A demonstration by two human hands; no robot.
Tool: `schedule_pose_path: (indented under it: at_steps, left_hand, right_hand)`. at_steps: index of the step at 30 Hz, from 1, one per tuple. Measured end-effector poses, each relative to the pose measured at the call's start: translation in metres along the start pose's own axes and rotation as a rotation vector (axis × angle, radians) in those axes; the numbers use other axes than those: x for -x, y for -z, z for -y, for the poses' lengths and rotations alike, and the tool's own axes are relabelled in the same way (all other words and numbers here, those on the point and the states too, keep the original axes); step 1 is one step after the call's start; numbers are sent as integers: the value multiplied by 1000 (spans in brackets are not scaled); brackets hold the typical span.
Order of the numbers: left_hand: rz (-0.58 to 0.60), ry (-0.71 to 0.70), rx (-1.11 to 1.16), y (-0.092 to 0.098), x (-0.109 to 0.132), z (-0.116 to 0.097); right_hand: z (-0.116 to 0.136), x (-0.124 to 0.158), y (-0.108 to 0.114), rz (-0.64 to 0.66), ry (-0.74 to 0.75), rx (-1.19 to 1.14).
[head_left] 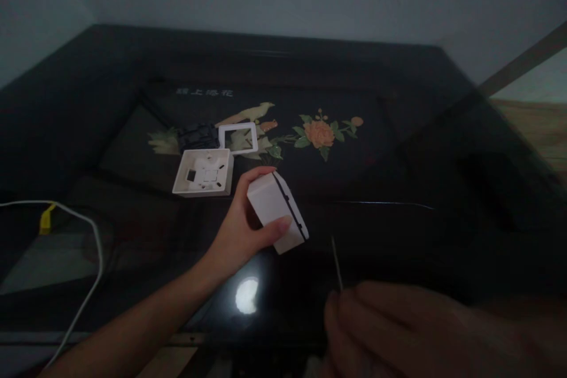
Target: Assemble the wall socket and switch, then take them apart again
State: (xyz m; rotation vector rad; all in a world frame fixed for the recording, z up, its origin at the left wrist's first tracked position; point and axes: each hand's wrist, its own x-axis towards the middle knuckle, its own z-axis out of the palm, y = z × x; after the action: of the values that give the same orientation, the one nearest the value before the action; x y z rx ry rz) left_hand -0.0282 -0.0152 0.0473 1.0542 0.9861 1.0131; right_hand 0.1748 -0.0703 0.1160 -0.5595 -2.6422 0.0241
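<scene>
My left hand (241, 227) grips a white switch box (270, 207), thumb on its near side and fingers over the far side. The box is held tilted, with a dark seam between its body and the cover on its right. Down at the lower right, my right hand (394, 325) is closed, blurred and partly cut off by the frame edge. A thin screwdriver (336, 263) sticks up from its fingertips, its shaft apart from the box. The handle is hidden. Left of the held box lies an open white back box (231, 174), hollow side up.
Behind the open box lie a white square frame (256, 139) and a black plastic part (198, 137). A white cable (100, 248) with a yellow tag (46, 218) runs along the left. The glossy black table (398, 171) bears a flower-and-bird picture and reflects a light.
</scene>
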Motion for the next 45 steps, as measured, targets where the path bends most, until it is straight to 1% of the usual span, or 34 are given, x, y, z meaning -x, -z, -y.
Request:
schedule_pose_path:
  at_steps: [1, 2, 3, 4, 5, 7, 8, 10, 13, 17, 20, 21, 23, 25, 26, 28, 30, 32, 33, 35, 37, 39, 42, 45]
  left_hand:
    - [-17, -11, 33, 0, 0, 0]
    - [-32, -11, 72, 0, 0, -1]
    - [-44, 3, 115, -1, 0, -1]
    - [-54, 31, 159, -1, 0, -1]
    - [-61, 68, 202, -2, 1, -2]
    - [-57, 153, 277, -3, 2, -3]
    - [-49, 188, 310, -3, 3, -3]
    - [-29, 229, 360, -3, 4, -3]
    - [-3, 238, 368, -3, 4, -3]
    - [28, 238, 336, -3, 4, -1]
    - [30, 207, 301, -3, 5, 1]
    - [31, 193, 283, -4, 5, 2]
    - [40, 164, 266, -5, 6, 4]
    - [54, 142, 273, -5, 7, 7]
    - [63, 131, 279, -5, 8, 8]
    - [88, 112, 281, -4, 9, 11]
    - [133, 98, 265, -3, 10, 13]
    - [161, 91, 224, -1, 11, 13]
    - [169, 86, 191, -1, 11, 12]
    - [181, 52, 96, 0, 11, 9]
    - [194, -8, -32, 2, 10, 6]
    - [197, -74, -144, 3, 10, 6]
    - [197, -195, -250, 5, 9, 9]
    - [214, -372, -394, 9, 8, 14]
  right_hand:
    - [-9, 3, 3, -78, 23, 36]
    - [-19, 5, 4, -116, -40, 128]
    - [-29, 8, 3, -67, -99, 217]
    - [-40, 10, -1, -65, -156, 327]
    - [-49, 13, -7, -4, -224, 411]
    - [-63, 19, -23, 91, -300, 481]
    - [-67, 21, -31, 122, -317, 483]
    - [-71, 27, -47, 141, -330, 459]
    - [-71, 33, -62, 151, -329, 406]
    - [-72, 38, -69, 171, -335, 342]
    - [-75, 39, -67, 177, -368, 304]
    - [-75, 39, -65, 157, -386, 277]
    - [-71, 36, -58, 64, -456, 155]
    - [-64, 30, -51, -44, -554, -83]
    - [-58, 27, -48, -69, -596, -235]
    - [-47, 22, -46, -57, -663, -528]
    - [-37, 18, -47, -45, -734, -742]
    - [-31, 17, -50, -85, -808, -866]
    - [-30, 17, -51, -117, -830, -893]
    - [-30, 20, -52, -165, -817, -870]
    - [-33, 23, -49, -182, -739, -742]
    - [-38, 25, -44, -189, -615, -560]
    - [-43, 28, -36, -166, -418, -281]
    - [-46, 32, -33, -166, -228, -81]
